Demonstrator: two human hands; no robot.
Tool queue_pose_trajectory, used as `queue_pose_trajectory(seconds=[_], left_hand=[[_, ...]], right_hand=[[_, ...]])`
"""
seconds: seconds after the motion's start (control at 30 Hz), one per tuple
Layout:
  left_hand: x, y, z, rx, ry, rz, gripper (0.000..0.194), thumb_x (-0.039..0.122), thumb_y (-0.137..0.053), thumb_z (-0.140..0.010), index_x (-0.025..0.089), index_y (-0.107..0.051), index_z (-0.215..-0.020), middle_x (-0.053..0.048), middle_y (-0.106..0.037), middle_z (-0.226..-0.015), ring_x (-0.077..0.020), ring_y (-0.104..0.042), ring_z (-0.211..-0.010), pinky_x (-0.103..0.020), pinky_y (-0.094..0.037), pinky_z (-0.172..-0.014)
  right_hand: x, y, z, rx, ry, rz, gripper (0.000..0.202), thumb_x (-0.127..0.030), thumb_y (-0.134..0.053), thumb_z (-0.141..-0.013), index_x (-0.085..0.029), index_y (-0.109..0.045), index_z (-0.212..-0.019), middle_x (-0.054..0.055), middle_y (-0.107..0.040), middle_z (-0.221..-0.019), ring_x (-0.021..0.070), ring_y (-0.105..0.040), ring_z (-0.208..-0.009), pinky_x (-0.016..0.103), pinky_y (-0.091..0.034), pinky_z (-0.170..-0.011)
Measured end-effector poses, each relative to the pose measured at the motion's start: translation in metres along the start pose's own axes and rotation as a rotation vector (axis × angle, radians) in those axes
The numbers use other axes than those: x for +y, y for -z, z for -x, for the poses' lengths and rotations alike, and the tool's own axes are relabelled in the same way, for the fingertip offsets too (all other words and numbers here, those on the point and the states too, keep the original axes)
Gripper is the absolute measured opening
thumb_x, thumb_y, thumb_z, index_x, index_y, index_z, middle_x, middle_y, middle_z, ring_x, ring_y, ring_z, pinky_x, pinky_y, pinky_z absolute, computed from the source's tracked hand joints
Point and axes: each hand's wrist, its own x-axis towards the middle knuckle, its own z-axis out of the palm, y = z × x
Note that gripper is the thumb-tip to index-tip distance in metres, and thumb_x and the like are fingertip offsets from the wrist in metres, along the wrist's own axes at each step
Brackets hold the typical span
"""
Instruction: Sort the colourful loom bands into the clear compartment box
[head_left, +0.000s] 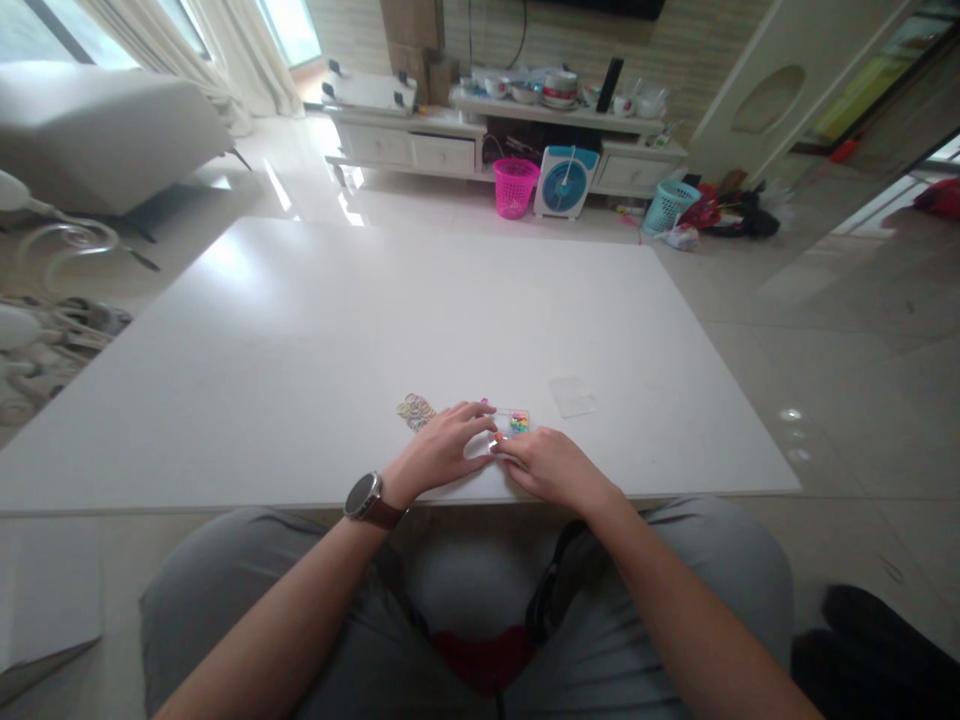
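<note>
On the white table, close to its front edge, lies a small clear box (519,422) with colourful beads in its right part. My left hand (448,445) curves round the box's left side, fingers spread and bent, thumb near a small orange and white piece (496,441). My right hand (551,465) is closed, its fingertips pressed on that piece from the right; its exact shape is too small to tell. A pile of pale coloured rings (415,410) lies left of my left hand. Behind my right hand rests a flat clear lid (572,396).
The white table (315,330) reaches far forward, its front edge just before my knees. Beyond it on the floor stand a pink basket (514,188), a blue fan (566,182) and a light blue basket (670,207). A covered sofa (112,130) is at the far left.
</note>
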Motion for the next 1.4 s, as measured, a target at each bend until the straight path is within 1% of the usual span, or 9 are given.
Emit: queue_pose_trajectory(seconds=[0.13, 0.33, 0.5, 0.63, 0.73, 0.83, 1.03, 1.23, 1.4], left_hand=[[0.0, 0.0006, -0.0004, -0.012, 0.009, -0.025, 0.029, 0.026, -0.066, -0.088, 0.024, -0.062, -0.117, -0.009, -0.06, -0.132, -0.0265, -0.055, -0.127, -0.044, -0.049, -0.105], [-0.0006, 0.0, -0.0002, -0.013, 0.014, -0.046, 0.03, 0.031, -0.065, -0.091, 0.024, -0.062, -0.12, -0.009, -0.06, -0.132, -0.0266, -0.054, -0.127, -0.045, -0.049, -0.105], [-0.0007, 0.0001, 0.0, -0.011, 0.007, -0.027, 0.03, 0.027, -0.065, -0.09, 0.024, -0.061, -0.119, -0.008, -0.059, -0.133, -0.0258, -0.055, -0.127, -0.044, -0.049, -0.105], [-0.0002, 0.0007, -0.0004, -0.005, 0.006, -0.023, 0.029, 0.025, -0.066, -0.089, 0.025, -0.062, -0.117, -0.008, -0.06, -0.132, -0.0259, -0.055, -0.126, -0.043, -0.049, -0.105], [0.0, 0.0009, -0.0005, -0.002, 0.008, -0.024, 0.028, 0.025, -0.066, -0.088, 0.025, -0.063, -0.116, -0.009, -0.06, -0.131, -0.0259, -0.055, -0.126, -0.043, -0.049, -0.105], [-0.0002, 0.0007, -0.0003, -0.008, 0.017, -0.034, 0.028, 0.025, -0.066, -0.088, 0.025, -0.063, -0.116, -0.009, -0.06, -0.131, -0.0264, -0.055, -0.126, -0.044, -0.049, -0.105], [-0.0006, -0.0004, -0.0002, 0.01, 0.012, -0.015, 0.031, 0.026, -0.066, -0.088, 0.025, -0.062, -0.119, -0.009, -0.06, -0.132, -0.0263, -0.056, -0.125, -0.044, -0.049, -0.104], [0.0001, 0.0001, -0.0005, 0.001, 0.011, -0.015, 0.031, 0.024, -0.066, -0.087, 0.025, -0.062, -0.118, -0.009, -0.06, -0.133, -0.0265, -0.055, -0.127, -0.044, -0.049, -0.106], [0.0014, 0.0039, -0.0007, 0.0, 0.017, 0.013, 0.035, 0.021, -0.066, -0.085, 0.024, -0.06, -0.119, -0.009, -0.058, -0.133, -0.026, -0.054, -0.128, -0.043, -0.047, -0.108]], right_hand=[[-0.0008, 0.0016, 0.0004, 0.004, -0.029, 0.056, 0.03, -0.024, -0.044, -0.101, -0.02, -0.065, -0.122, 0.009, -0.075, -0.109, 0.0232, -0.07, -0.096, 0.031, -0.044, -0.082], [-0.0019, 0.0035, 0.0009, 0.005, 0.003, 0.035, 0.028, -0.021, -0.05, -0.098, -0.02, -0.065, -0.121, 0.008, -0.074, -0.113, 0.022, -0.069, -0.099, 0.029, -0.043, -0.082], [0.0013, 0.0026, 0.0011, 0.029, 0.0, 0.005, 0.025, -0.02, -0.05, -0.098, -0.02, -0.067, -0.116, 0.008, -0.075, -0.11, 0.0209, -0.069, -0.098, 0.029, -0.042, -0.083], [0.0042, 0.0012, 0.001, 0.052, -0.005, 0.005, 0.024, -0.024, -0.049, -0.1, -0.02, -0.068, -0.114, 0.008, -0.075, -0.109, 0.0217, -0.069, -0.099, 0.03, -0.042, -0.083], [0.0046, 0.0006, 0.0007, 0.041, 0.007, 0.012, 0.028, -0.026, -0.045, -0.102, -0.02, -0.069, -0.114, 0.009, -0.075, -0.106, 0.0216, -0.069, -0.096, 0.03, -0.042, -0.082], [0.0029, 0.0017, 0.0005, 0.022, 0.002, 0.021, 0.028, -0.026, -0.044, -0.102, -0.02, -0.069, -0.115, 0.009, -0.075, -0.106, 0.0223, -0.069, -0.096, 0.031, -0.043, -0.082], [-0.0017, 0.0058, 0.0011, 0.006, -0.046, -0.001, 0.028, -0.023, -0.048, -0.099, -0.021, -0.065, -0.121, 0.01, -0.073, -0.115, 0.0226, -0.067, -0.105, 0.03, -0.043, -0.089], [-0.0014, 0.0032, 0.0012, -0.032, -0.041, 0.01, 0.029, -0.021, -0.047, -0.098, -0.02, -0.065, -0.12, 0.01, -0.074, -0.114, 0.0229, -0.068, -0.099, 0.03, -0.044, -0.085], [-0.0009, 0.004, 0.0018, -0.005, -0.047, 0.019, 0.028, -0.026, -0.045, -0.1, -0.022, -0.064, -0.12, 0.009, -0.074, -0.11, 0.0227, -0.068, -0.097, 0.029, -0.042, -0.082]])
